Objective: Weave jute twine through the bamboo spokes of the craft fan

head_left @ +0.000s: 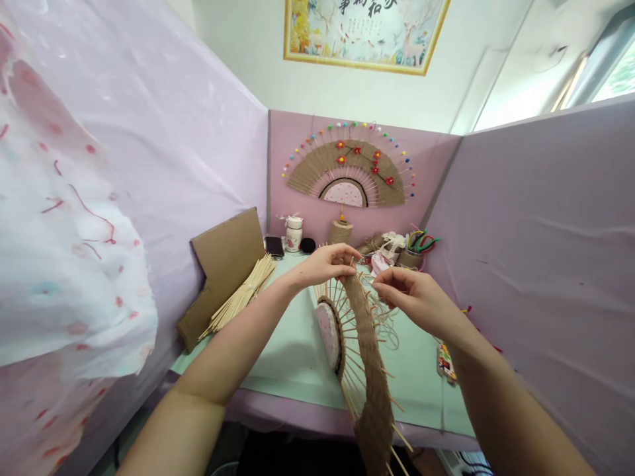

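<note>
A half-woven fan (368, 337) stands on edge in front of me, its brown twine band laced across thin wooden sticks that radiate from a pale half-round centre with a dark rim. My left hand (328, 263) grips the far upper end of the band, thumb and fingers closed about it. Just right of that end, my right hand (414, 294) is closed in a pinch on thin twine, which is hard to see at the fingertips. Loose loops of twine (390, 334) hang or lie below it. The near end of the fan reaches past the table's front edge.
A finished fan (350, 173) with red flowers hangs on the pink back panel. Behind my hands stand a twine spool (341, 231), a white jar (294, 234) and a tool pot (411, 258). Left lie a stick bundle (243, 294) and cardboard (231, 248); right, a patterned phone-like object (446, 362).
</note>
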`<state>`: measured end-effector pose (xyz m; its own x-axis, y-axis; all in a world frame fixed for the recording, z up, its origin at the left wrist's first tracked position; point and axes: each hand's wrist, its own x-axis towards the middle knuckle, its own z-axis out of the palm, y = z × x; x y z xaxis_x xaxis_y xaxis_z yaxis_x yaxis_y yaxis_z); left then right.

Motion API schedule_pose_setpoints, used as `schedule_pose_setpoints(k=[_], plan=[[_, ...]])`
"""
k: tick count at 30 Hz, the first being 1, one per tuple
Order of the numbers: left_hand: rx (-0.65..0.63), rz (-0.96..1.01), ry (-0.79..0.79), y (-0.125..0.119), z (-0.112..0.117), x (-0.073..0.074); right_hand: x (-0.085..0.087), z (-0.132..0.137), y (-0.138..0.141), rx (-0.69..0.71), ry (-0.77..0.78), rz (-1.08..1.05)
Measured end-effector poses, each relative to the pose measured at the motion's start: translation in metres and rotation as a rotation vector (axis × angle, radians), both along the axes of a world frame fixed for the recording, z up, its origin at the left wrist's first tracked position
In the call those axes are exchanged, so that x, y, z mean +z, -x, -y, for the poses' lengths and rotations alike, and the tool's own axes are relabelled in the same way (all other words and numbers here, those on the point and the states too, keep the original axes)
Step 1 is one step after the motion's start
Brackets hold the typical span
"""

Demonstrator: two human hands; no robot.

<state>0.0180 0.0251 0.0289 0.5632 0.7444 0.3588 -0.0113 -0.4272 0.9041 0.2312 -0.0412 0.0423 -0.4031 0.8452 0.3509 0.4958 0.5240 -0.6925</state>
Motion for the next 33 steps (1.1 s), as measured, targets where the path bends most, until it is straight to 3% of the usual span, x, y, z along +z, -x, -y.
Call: schedule_pose_setpoints(k=[4,14,20,24,27,31,33], plan=[[0.012,-0.001,-0.031,-0.003,-0.002,-0.002,0.010,0.008,0.003,-0.035,-0.021,0.060],[0.016,-0.013,-0.051,-0.006,-0.001,0.001,0.016,0.028,0.015,-0.170,-0.479,0.417],[-0.002,-0.013,-0.036,-0.008,0.000,0.001,0.014,0.040,0.023,-0.190,-0.542,0.638],[0.004,-0.014,-0.039,-0.006,-0.002,-0.001,0.008,0.050,0.011,-0.112,-0.482,0.560],[0.014,-0.012,-0.059,-0.005,-0.003,-0.003,-0.004,0.049,-0.004,-0.041,-0.312,0.343],[0.024,-0.013,-0.032,-0.004,-0.001,-0.002,-0.036,0.033,-0.018,0.012,-0.029,-0.012],[0.034,-0.019,-0.016,-0.002,0.001,-0.001,-0.054,0.021,-0.023,0.034,0.082,-0.081]])
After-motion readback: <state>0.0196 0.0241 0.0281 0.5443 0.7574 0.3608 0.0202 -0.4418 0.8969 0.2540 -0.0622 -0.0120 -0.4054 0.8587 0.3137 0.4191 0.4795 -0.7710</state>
